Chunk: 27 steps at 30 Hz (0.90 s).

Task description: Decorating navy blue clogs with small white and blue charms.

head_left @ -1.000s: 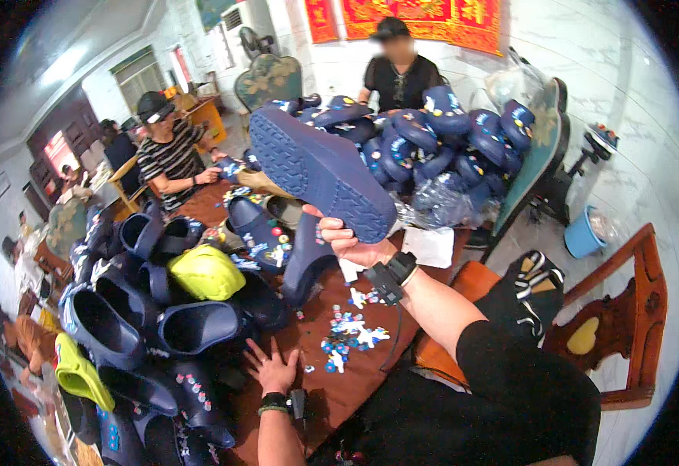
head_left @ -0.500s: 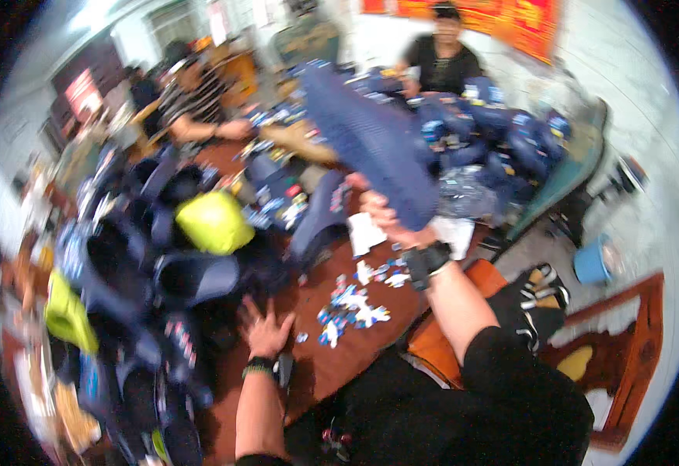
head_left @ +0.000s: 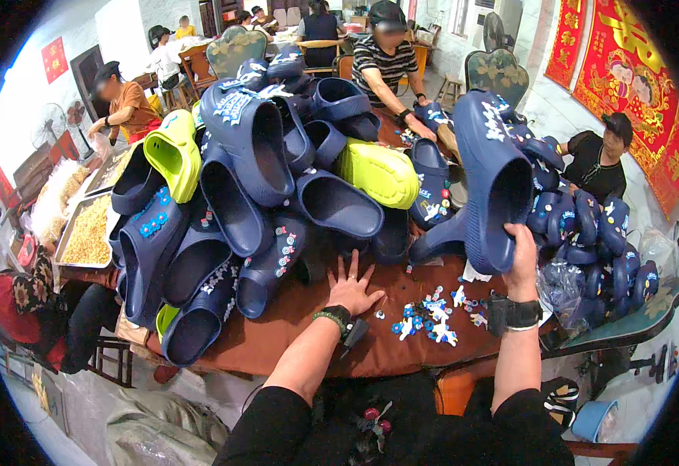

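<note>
One navy clog [head_left: 489, 182] is held raised over the right part of the tabletop [head_left: 293, 330], its opening turned toward the camera. The right hand [head_left: 523, 256] is clenched on the clog's lower rim, fingers wrapped over the edge; a dark watch is worn at that wrist. The left hand [head_left: 351, 289] is laid flat and released on the tabletop near its front edge, fingers spread, fingertips just beside the foot of the clog heap [head_left: 277, 194]; nothing is grasped by it.

Counts: three lime-green clogs are made out, one [head_left: 172, 159] at the left of the heap, one [head_left: 378, 172] near the centre, and a third [head_left: 165, 317] largely buried at the front left. Navy clogs in the central heap number well over a dozen; an exact count cannot be made, since many are overlapped. A second navy pile [head_left: 596, 233] is noted at the right edge. A cluster of small blue and white shoe charms [head_left: 433, 314] lies between the two hands; its number cannot be told. Three people are seated along the far and side edges.

Hidden: the far edge of the tabletop is covered by the heap, and the right palm is concealed behind the held clog.
</note>
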Motion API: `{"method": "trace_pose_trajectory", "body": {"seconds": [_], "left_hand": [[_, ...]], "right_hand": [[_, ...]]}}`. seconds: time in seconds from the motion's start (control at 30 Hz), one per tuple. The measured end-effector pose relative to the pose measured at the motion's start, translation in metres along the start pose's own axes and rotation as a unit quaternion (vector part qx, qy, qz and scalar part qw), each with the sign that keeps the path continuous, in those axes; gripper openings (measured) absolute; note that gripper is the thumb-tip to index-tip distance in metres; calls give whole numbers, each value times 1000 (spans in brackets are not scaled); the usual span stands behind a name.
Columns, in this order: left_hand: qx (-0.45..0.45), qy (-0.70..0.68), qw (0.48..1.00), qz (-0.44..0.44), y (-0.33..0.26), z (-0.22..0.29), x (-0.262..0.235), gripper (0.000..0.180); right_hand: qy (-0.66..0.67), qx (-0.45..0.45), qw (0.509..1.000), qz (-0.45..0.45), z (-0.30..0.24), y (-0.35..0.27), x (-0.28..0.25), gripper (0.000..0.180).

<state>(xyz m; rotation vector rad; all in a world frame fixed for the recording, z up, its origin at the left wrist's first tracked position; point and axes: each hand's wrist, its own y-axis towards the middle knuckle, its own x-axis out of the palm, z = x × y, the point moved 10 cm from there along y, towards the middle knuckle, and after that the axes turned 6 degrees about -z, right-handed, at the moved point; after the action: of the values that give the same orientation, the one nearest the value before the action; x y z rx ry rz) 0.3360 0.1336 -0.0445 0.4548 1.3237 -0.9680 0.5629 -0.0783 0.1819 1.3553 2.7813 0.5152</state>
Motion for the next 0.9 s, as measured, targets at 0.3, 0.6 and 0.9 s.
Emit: {"method": "trace_pose_trajectory", "body": {"seconds": [0.3, 0.6, 0.9], "left_hand": [[23, -24, 999, -9, 10, 24, -7, 83], [12, -15, 1000, 8, 9, 12, -6, 81], [7, -35, 999, 3, 4, 12, -4, 77]], "right_hand": [[-182, -156, 970, -45, -11, 41, 74, 41], [-233, -263, 931, -101, -57, 29, 180, 53], [-219, -241, 934, -144, -39, 75, 276, 55]]}}
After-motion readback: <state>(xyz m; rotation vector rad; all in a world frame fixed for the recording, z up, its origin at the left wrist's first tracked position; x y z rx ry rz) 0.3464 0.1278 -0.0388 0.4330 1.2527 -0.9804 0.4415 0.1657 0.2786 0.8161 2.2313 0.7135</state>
